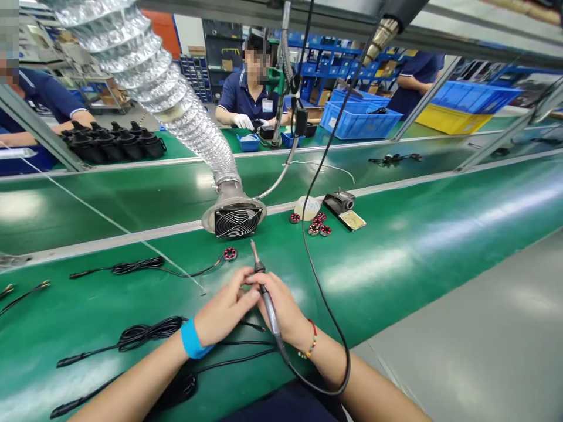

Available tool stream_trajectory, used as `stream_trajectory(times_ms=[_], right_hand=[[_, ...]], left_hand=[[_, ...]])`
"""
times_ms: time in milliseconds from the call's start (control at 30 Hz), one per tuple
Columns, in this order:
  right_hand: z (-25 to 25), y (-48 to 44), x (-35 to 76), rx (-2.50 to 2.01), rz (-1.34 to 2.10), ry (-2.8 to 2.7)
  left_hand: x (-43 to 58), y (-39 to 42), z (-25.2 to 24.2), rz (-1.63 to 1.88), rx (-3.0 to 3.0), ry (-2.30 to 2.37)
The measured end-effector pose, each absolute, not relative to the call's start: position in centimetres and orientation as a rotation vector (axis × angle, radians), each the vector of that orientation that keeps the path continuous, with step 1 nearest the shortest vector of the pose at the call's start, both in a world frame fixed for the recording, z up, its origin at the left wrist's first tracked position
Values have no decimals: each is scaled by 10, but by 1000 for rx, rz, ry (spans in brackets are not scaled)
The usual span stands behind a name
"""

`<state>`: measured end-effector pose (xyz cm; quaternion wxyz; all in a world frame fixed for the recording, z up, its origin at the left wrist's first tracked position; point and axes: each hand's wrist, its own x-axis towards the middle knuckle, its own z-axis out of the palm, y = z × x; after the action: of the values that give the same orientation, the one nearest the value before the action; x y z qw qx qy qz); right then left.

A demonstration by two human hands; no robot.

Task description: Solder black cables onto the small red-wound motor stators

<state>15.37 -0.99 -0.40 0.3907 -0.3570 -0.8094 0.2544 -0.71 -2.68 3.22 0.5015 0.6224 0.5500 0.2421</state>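
Here, the right hand (285, 308) closes round a soldering iron (271, 313), its tip aimed just short of twelve o'clock.
The left hand (222, 313) sits at the right hand's nine o'clock, the two drawn close together; whether its curled fingers grip anything is unclear. The iron is over the green bench (396, 252), at five o'clock from the round-grilled fan (237, 223). Around the hands, a single red-and-black motor (229, 254) lies towards eleven, a coiled black cable (152, 333) between eight and nine, and a soldering stand (339, 202) towards two.
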Motion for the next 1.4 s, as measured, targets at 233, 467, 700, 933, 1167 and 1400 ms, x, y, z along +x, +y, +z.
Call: stream_trajectory(times_ms=[233,467,700,933,1167,1400], right_hand=[[-3,38,209,-1130,405,-2240],[-3,130,225,-1475,135,-2384],[-5,164,224,-1632,-49,-2368],[-6,124,220,-1395,86,-2444],[-16,67,224,-1396,171,-2282],[-23,57,193,-1550,307,-2276]], left_hand=[[-19,-9,22,144,2039,1571],[-11,-2,-3,310,1912,1487],[-18,-1,-14,481,1850,1382],[-22,-2,-12,504,1837,1336],[-24,-2,-8,542,1641,1423],[-24,1,-14,647,1441,1471]])
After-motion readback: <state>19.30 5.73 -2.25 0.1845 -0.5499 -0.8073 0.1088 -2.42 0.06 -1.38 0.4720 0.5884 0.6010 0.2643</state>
